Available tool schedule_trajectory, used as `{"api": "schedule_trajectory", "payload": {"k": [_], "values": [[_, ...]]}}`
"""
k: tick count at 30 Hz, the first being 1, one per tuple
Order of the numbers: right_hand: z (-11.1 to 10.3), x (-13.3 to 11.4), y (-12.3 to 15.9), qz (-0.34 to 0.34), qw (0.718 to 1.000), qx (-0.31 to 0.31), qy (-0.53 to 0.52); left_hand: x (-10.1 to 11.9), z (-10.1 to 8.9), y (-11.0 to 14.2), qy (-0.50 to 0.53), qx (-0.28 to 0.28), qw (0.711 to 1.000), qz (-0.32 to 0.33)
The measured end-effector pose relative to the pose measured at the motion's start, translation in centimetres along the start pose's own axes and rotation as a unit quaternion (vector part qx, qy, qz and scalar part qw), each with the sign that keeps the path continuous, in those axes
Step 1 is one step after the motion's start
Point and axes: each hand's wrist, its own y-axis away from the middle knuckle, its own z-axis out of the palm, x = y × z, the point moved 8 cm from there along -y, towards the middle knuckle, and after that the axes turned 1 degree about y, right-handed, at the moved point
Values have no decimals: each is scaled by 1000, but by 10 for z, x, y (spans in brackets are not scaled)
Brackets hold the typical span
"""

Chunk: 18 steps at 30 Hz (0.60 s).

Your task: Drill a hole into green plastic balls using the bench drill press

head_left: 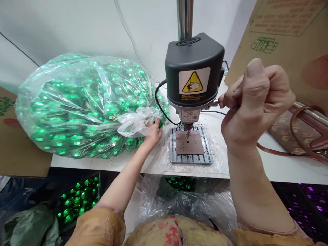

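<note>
Green bead at the left hand, grip too hidden to tell; right hand clenched beside black drill press.

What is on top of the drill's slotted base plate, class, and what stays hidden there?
A brown board with a small dark hole lies on the base plate, dark specks around. The plate beneath the board is covered.

The domed black machine head looks matt; the upright silver column, glossy metal. The big clear plastic bag shines, crinkled; the tan cardboard box looks matt.
</note>
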Motion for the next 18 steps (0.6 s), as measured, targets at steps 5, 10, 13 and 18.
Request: {"api": "schedule_trajectory", "payload": {"k": [5, 10, 13, 18], "values": [[0, 0, 1, -6, 1000, 9, -5, 21, 0, 54, 347, 17, 934, -77], [1, 0, 0, -3, 1000, 1, -31, 29, 47, 78, 545, -35, 801, -246], [0, 1, 1, 6, 1000, 3, -24, 30, 56, 72, 536, -34, 808, -241], [-1, 2, 2, 1, 1000, 0, -10, 32, 64, 62, 455, -62, 868, -192]]}}
